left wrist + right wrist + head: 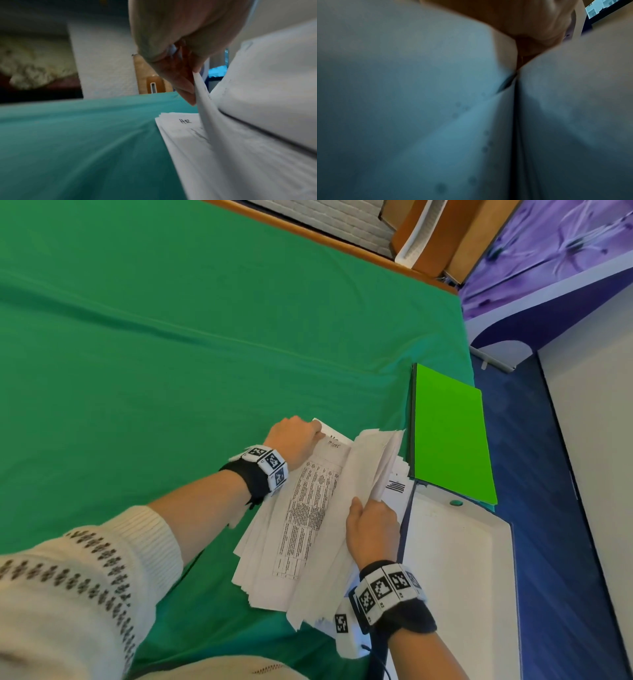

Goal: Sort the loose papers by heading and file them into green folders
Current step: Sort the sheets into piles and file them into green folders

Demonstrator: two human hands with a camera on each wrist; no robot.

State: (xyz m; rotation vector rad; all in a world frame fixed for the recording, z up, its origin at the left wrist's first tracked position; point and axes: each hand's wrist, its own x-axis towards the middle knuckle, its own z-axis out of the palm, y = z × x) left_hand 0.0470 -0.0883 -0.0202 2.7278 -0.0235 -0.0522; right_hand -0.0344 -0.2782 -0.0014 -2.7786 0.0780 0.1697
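Observation:
A thick stack of loose printed papers [301,529] lies on the green cloth near the table's right edge. My left hand [296,438] pinches the far corner of the top printed sheet [204,102], lifting it off a page headed "HR" [185,121]. My right hand [373,529] grips a bundle of turned-up sheets [376,460] at their near edge, holding them raised to the right. In the right wrist view only blurred white paper [419,108] and part of the hand show. A bright green folder [448,436] lies closed just right of the stack.
A white board or tray [459,577] with a small green button [455,503] lies under the stack's right side, overhanging the table edge. The green cloth [171,354] stretches wide to the left and far side. Blue floor [555,508] and white furniture lie to the right.

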